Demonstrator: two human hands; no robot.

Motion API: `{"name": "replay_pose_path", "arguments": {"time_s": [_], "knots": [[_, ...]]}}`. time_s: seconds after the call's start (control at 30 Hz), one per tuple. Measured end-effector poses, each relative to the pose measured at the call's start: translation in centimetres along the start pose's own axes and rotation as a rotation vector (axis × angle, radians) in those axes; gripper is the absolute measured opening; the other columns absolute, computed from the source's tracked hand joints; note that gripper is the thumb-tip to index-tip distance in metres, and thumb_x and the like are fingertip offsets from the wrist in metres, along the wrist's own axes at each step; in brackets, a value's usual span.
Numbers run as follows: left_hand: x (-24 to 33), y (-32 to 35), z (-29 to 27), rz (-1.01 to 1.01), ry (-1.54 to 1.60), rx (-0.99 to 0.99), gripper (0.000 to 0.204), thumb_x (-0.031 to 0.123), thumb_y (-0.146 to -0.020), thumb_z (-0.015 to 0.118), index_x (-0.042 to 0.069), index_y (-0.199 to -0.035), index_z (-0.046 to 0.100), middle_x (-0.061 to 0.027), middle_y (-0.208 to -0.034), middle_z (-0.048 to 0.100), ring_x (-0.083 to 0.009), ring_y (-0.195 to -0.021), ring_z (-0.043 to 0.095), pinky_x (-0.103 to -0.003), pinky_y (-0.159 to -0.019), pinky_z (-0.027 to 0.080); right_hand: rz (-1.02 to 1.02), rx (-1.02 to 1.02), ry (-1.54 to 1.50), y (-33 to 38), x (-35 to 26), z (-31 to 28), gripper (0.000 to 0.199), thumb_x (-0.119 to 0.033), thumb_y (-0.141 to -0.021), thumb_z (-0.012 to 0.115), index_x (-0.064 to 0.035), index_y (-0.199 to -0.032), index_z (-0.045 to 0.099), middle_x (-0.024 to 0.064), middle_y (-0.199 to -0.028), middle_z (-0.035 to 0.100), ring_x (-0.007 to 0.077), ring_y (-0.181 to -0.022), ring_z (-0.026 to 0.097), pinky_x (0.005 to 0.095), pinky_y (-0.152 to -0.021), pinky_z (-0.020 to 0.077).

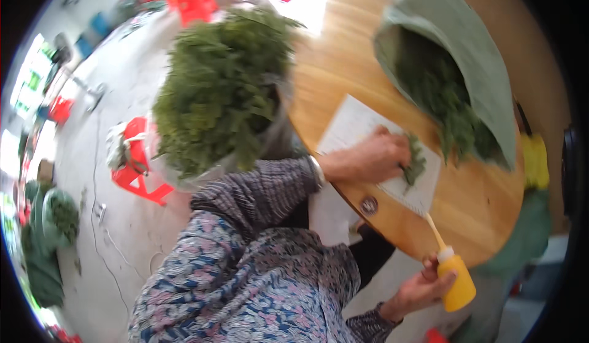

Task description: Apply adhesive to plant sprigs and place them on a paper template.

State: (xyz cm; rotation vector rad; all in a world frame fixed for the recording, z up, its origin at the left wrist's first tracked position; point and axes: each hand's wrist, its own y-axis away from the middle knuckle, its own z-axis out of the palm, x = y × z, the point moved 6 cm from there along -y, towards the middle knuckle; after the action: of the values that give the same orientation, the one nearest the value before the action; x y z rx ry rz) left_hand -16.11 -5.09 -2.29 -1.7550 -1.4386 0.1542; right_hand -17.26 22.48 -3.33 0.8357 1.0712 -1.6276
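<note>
My left hand [375,157] is closed over a white spiral-edged pad [343,128] on the round wooden table. Its fingertips pinch a small green leafy sprig [416,164], which lies against the paper. Beyond the table's near edge, my right hand [419,291] grips a yellow squeeze bottle [458,286]. The bottle's long pale nozzle [435,231] points up, its tip close to the pad's lower corner. A small dark round object [369,205] sits on the tabletop beside the pad.
A pale green sack [485,61] spills leafy stems [438,91] onto the table [331,49]. At left, a large bag of green foliage [224,91] stands against the table edge. Past it are a red stool [138,177], cables [98,245] on the floor and a green sack [52,226].
</note>
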Motion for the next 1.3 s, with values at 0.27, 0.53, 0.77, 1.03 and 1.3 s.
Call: {"name": "replay_pose_path", "arguments": {"time_s": [0.27,0.53,0.77,1.03,1.3], "knots": [[-0.3,1.7,-11.1,-0.103,-0.168,0.345,0.016,0.009,-0.07,0.067,0.013,-0.081,0.056,-0.0019,-0.085,0.058,-0.0198,-0.08,0.055,-0.036,-0.087,0.033,0.022,-0.029,-0.042,-3.4,3.2,2.3,0.034,-0.031,-0.094,0.054,0.0012,-0.102,0.056,0.0087,-0.08,0.061,0.0138,-0.066,0.057,0.0184,-0.06,0.044],[3.4,9.7,-33.7,-0.155,-0.828,0.767,0.015,0.0,-0.07,0.07,0.004,-0.079,0.059,-0.0076,-0.112,0.063,-0.023,-0.098,0.06,-0.033,-0.083,0.047,0.023,0.048,-0.057,-3.4,5.3,4.2,0.032,-0.033,-0.097,0.046,-0.0025,-0.094,0.053,0.008,-0.079,0.057,0.0158,-0.065,0.056,0.021,-0.06,0.0474],[-3.7,24.4,-41.5,-0.406,-0.891,0.737,0.015,0.0,-0.071,0.067,0.006,-0.075,0.054,-0.0105,-0.101,0.064,-0.0219,-0.082,0.059,-0.034,-0.069,0.049,-0.157,0.21,-0.031,-2.7,6.8,2.7,0.033,-0.036,-0.098,0.044,-0.0043,-0.094,0.052,0.0074,-0.08,0.055,0.017,-0.067,0.057,0.0221,-0.063,0.0494],[-12.8,37.6,-34.0,-0.841,-0.587,0.555,0.028,0.006,-0.07,0.049,-0.001,-0.096,0.054,-0.0139,-0.092,0.057,-0.0269,-0.078,0.052,-0.035,-0.071,0.043,-0.189,0.188,-0.008,-2.6,6.6,2.2,0.037,-0.04,-0.097,0.044,-0.0038,-0.101,0.052,0.0077,-0.083,0.055,0.0167,-0.072,0.058,0.0211,-0.064,0.0493],[-7.5,34.7,-38.5,-1.04,-0.782,0.249,0.017,0.007,-0.074,0.058,0.001,-0.088,0.064,-0.0159,-0.089,0.065,-0.0276,-0.074,0.06,-0.036,-0.067,0.049,0.073,0.13,-0.13,-2.8,4.8,3.3,0.043,-0.046,-0.096,0.046,-0.004,-0.102,0.053,0.007,-0.081,0.054,0.0159,-0.07,0.057,0.021,-0.063,0.0484]]}}
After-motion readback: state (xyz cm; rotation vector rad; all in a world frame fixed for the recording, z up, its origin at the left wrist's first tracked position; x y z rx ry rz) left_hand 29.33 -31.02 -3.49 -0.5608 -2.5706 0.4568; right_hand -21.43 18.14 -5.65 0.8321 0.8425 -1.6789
